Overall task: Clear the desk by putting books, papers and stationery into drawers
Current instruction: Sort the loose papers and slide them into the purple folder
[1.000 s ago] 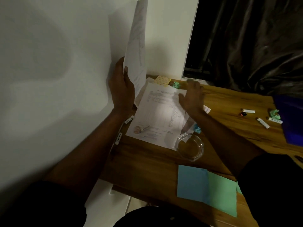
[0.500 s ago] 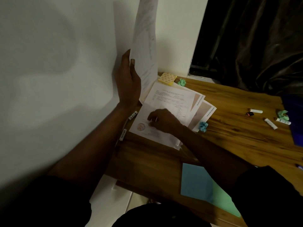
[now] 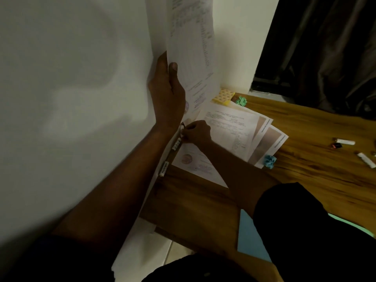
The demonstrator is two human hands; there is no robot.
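Single head view — looking steeply down, close over the desk (image 3: 203, 200) corner.

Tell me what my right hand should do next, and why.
Probably lift the small white pen that the right hand pinches clear of the flat printed white sheets. The left hand holds an upright sheaf of white papers by the white wall, so the flat sheets on the wooden desk seem next to join it, and the pen sits at their edge.

held sheet (image 3: 189, 47): top cut off, unreadable | blue paper (image 3: 247, 237): partly under sleeve (image 3: 305, 231)
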